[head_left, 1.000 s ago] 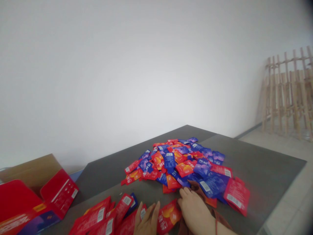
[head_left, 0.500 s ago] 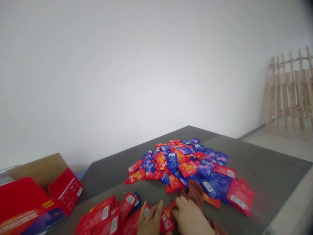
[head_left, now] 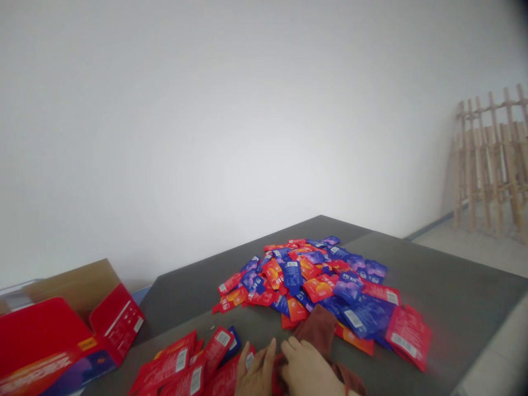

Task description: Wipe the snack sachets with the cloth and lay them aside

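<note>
My left hand [head_left: 256,375] lies at the bottom edge with its fingers stretched out over red packets. Right beside it, my right hand [head_left: 309,369] is curled around a brown cloth [head_left: 319,329], which sticks out behind and to the right of the hand. Under the right fingers only a little of a red packet shows, the rest being covered. Left of my hands are overlapping red packets [head_left: 179,360] with white barcode labels, and a blue packet [head_left: 233,342] among them. Beyond my hands is a loose heap of red, orange and blue packets [head_left: 292,275].
An open red and purple printed box [head_left: 53,360] stands at the lower left, with a brown cardboard box [head_left: 78,283] behind it. Everything rests on a dark grey table [head_left: 433,264] against a white wall. Wooden frames [head_left: 489,159] lean at the far right.
My right hand has moved slightly left, covering most of the red packet that showed between my hands. More of the cloth behind it shows. The view has shifted slightly.
</note>
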Action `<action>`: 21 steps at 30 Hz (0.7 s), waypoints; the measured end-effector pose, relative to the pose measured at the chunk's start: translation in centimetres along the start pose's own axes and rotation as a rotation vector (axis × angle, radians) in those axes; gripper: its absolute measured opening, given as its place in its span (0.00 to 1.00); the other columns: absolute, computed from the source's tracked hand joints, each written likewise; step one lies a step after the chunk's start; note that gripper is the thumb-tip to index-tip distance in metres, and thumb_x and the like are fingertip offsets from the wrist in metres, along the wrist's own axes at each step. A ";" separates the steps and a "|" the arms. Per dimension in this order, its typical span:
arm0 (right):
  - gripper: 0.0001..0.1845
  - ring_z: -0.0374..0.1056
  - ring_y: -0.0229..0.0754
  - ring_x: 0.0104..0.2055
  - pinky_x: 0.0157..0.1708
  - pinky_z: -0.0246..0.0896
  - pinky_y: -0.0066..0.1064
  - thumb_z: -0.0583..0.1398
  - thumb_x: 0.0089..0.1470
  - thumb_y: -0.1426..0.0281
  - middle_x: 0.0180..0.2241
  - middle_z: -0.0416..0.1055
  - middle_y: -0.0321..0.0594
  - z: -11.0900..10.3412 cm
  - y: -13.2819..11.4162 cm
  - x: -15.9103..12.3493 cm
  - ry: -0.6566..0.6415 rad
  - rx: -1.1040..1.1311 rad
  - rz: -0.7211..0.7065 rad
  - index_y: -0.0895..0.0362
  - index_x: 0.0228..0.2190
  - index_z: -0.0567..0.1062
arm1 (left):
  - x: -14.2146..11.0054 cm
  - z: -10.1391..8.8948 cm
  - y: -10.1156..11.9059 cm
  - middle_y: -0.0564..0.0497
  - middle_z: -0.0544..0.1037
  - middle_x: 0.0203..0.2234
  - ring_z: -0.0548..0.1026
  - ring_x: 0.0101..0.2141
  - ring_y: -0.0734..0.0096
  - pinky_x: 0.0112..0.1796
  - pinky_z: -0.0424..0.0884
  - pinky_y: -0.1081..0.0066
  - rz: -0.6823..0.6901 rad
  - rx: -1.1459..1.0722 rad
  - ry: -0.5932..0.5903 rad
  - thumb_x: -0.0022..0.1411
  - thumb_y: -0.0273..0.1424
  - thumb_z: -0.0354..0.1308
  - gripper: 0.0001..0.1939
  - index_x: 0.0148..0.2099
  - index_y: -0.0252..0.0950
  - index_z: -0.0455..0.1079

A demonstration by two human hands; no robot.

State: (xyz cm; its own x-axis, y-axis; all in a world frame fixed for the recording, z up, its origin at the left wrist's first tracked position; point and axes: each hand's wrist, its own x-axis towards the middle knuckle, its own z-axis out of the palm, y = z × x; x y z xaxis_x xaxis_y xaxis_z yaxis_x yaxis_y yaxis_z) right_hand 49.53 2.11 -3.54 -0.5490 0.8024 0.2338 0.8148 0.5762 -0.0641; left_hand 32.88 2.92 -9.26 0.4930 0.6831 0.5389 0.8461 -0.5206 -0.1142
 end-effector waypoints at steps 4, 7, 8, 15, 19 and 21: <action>0.11 0.67 0.50 0.44 0.38 0.61 0.38 0.59 0.56 0.76 0.39 0.73 0.45 -0.7 2.5 -2.3 -0.019 0.031 0.140 0.54 0.34 0.81 | 0.1 0.4 0.0 0.53 0.80 0.44 0.77 0.44 0.62 0.57 0.58 0.52 0.014 0.021 0.015 0.53 0.28 0.54 0.41 0.67 0.39 0.44; 0.13 0.66 0.53 0.46 0.40 0.61 0.41 0.56 0.57 0.79 0.41 0.73 0.49 -2.0 3.3 -2.3 -0.007 -0.001 0.305 0.57 0.35 0.81 | 0.2 0.4 -0.1 0.51 0.81 0.40 0.78 0.44 0.61 0.58 0.56 0.54 0.010 -0.043 0.019 0.55 0.35 0.57 0.40 0.66 0.37 0.46; 0.14 0.66 0.54 0.46 0.40 0.60 0.42 0.56 0.56 0.80 0.42 0.73 0.51 -2.4 3.2 -2.0 -0.014 -0.022 0.331 0.59 0.35 0.81 | 0.2 0.3 -0.2 0.50 0.81 0.40 0.77 0.44 0.61 0.59 0.55 0.55 0.009 -0.073 0.017 0.54 0.38 0.58 0.40 0.66 0.36 0.48; 0.13 0.66 0.51 0.45 0.38 0.59 0.38 0.57 0.56 0.78 0.41 0.73 0.51 -2.5 -0.6 1.3 -0.087 -0.023 0.180 0.61 0.39 0.81 | 0.2 -0.6 0.1 0.50 0.80 0.45 0.75 0.47 0.64 0.60 0.51 0.54 -0.029 -0.122 0.006 0.48 0.26 0.52 0.44 0.68 0.37 0.45; 0.12 0.65 0.49 0.45 0.39 0.60 0.37 0.58 0.58 0.75 0.40 0.73 0.48 -1.8 -1.2 0.6 -0.086 -0.027 0.051 0.58 0.40 0.80 | 0.0 -0.5 -0.1 0.50 0.78 0.50 0.75 0.47 0.64 0.60 0.53 0.55 -0.026 -0.084 -0.010 0.42 0.24 0.50 0.50 0.69 0.37 0.40; 0.09 0.65 0.49 0.44 0.37 0.60 0.37 0.59 0.58 0.70 0.39 0.72 0.46 -1.8 0.0 -0.7 -0.067 -0.019 -0.003 0.54 0.36 0.81 | -0.2 -0.1 -0.4 0.51 0.79 0.48 0.76 0.47 0.63 0.59 0.55 0.54 -0.029 -0.072 -0.009 0.42 0.25 0.50 0.50 0.69 0.37 0.42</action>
State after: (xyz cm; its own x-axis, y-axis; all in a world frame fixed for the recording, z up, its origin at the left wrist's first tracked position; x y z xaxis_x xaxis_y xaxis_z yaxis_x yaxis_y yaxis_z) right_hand 50.24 1.25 -1.93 -0.5618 0.8099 0.1686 0.8164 0.5757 -0.0455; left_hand 32.43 2.96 -9.28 0.4706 0.7029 0.5334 0.8436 -0.5356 -0.0385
